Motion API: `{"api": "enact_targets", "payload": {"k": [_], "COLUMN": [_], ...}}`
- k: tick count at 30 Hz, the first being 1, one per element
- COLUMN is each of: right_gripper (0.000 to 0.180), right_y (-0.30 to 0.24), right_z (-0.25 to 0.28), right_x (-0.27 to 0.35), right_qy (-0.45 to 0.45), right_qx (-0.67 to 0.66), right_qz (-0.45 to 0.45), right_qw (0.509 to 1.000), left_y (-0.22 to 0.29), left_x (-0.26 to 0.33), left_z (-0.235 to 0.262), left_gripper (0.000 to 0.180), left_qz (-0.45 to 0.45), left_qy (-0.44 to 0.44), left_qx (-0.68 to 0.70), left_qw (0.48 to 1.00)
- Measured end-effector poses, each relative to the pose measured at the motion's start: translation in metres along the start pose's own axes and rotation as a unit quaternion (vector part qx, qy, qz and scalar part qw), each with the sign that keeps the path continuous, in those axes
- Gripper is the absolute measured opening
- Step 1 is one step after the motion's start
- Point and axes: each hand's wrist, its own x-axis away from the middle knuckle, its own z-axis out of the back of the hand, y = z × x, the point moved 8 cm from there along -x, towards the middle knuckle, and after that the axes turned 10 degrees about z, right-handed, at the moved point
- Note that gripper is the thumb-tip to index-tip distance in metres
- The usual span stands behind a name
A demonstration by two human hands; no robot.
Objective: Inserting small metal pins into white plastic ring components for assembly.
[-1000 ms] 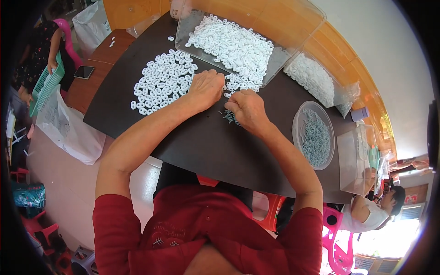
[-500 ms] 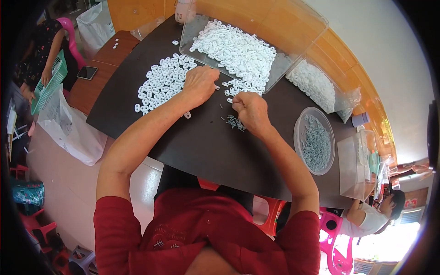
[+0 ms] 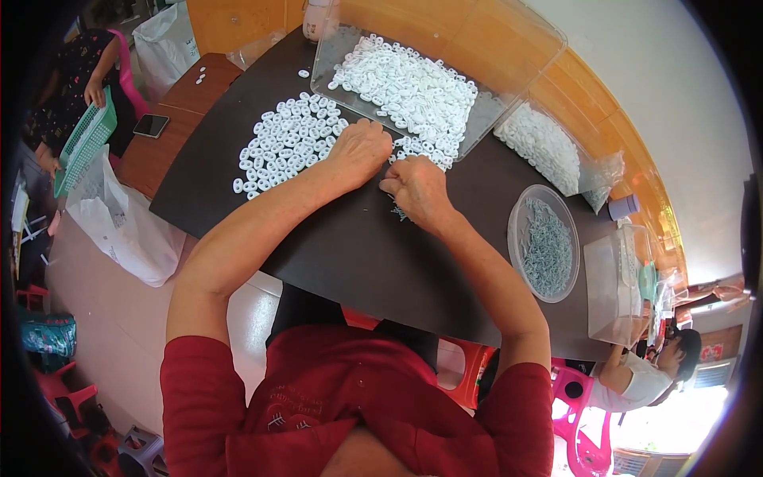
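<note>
— What does the person nearest the camera have in the hands?

— The red sleeves come up from the lower edge and both forearms reach forward over the dark counter [image 3: 334,254]. The right hand [image 3: 417,189] is curled into a loose fist, fingers drawn together; whether it pinches something cannot be told. Just under and beside it lie a few small grey metal pieces [image 3: 400,211] on the counter.

— And the other one?

— The left hand [image 3: 362,149] lies palm down with the fingers together, close beside the right hand, its fingertips touching the edge of a spread of white plastic rings [image 3: 286,143]. That spread lies to the left of the left hand, flat on the counter.

— What lies beyond the hands?

— Just ahead of both hands stands a clear plastic tray [image 3: 334,60] heaped with more white rings [image 3: 409,91]; a few spill at its near edge, right by the knuckles. To the right of the right hand, well apart, a round clear bowl [image 3: 520,215] holds grey metal parts, and farther right a clear box [image 3: 612,286]. Beyond the bowl lies a clear bag of white pieces [image 3: 544,143].

— Anyone else?

— Far left, another person holds a green basket [image 3: 83,143]; a phone [image 3: 149,125] lies on a wooden table near it.
</note>
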Motion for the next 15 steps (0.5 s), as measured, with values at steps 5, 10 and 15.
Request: {"api": "enact_targets", "payload": {"k": [5, 10, 15], "right_gripper": [0.008, 0.006, 0.011], "right_y": [-0.017, -0.010, 0.002], "right_z": [-0.010, -0.002, 0.037], "right_x": [-0.006, -0.006, 0.001], "right_qy": [0.023, 0.033, 0.065], "right_qx": [0.057, 0.018, -0.111], "right_qz": [0.085, 0.073, -0.041], "right_qw": [0.995, 0.997, 0.991], "left_y": [0.001, -0.016, -0.023], "left_x": [0.010, 0.029, 0.060], "left_z": [0.022, 0.046, 0.053], "left_gripper": [0.008, 0.005, 0.010], "left_qz": [0.002, 0.084, 0.206], "left_qy": [0.050, 0.020, -0.076], "left_qx": [0.064, 0.242, 0.426], "left_qw": [0.997, 0.967, 0.878]}}
